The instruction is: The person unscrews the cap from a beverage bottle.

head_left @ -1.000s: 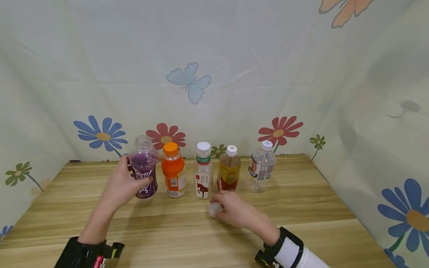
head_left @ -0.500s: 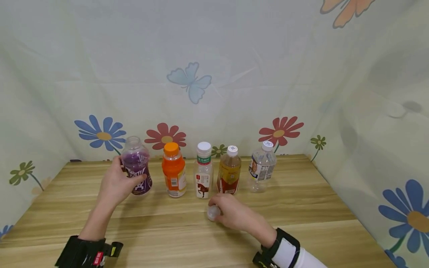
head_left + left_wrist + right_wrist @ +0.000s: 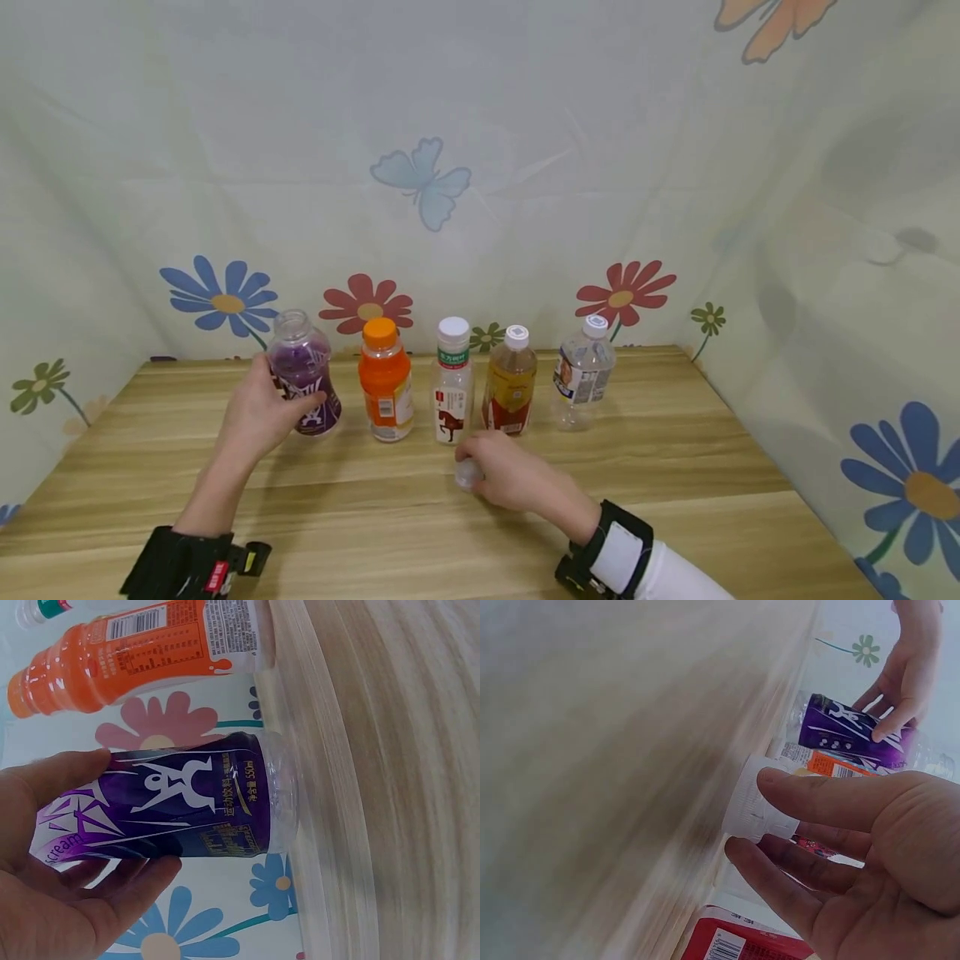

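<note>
My left hand (image 3: 264, 408) grips a purple-labelled drink bottle (image 3: 300, 362) with an uncapped mouth. In the left wrist view the thumb and fingers (image 3: 142, 896) wrap around the upper label of that bottle (image 3: 202, 787), and its clear base is at the tabletop. A translucent white bottle cap (image 3: 468, 474) is pinched by my right hand (image 3: 510, 475), low over the table in front of the row of bottles. From the right wrist view, the thumb and fingertips hold the ribbed rim of the cap (image 3: 754, 802).
Right of the purple bottle stand an orange bottle (image 3: 386, 383), a clear bottle with a horse label (image 3: 453, 392), a brown tea bottle (image 3: 511, 383) and a clear water bottle (image 3: 585, 371). All are capped. A flowered cloth (image 3: 480, 108) hangs behind the wooden table (image 3: 360, 533).
The purple bottle and left hand have moved left, away from the orange bottle. My right hand has shifted slightly left with the cap.
</note>
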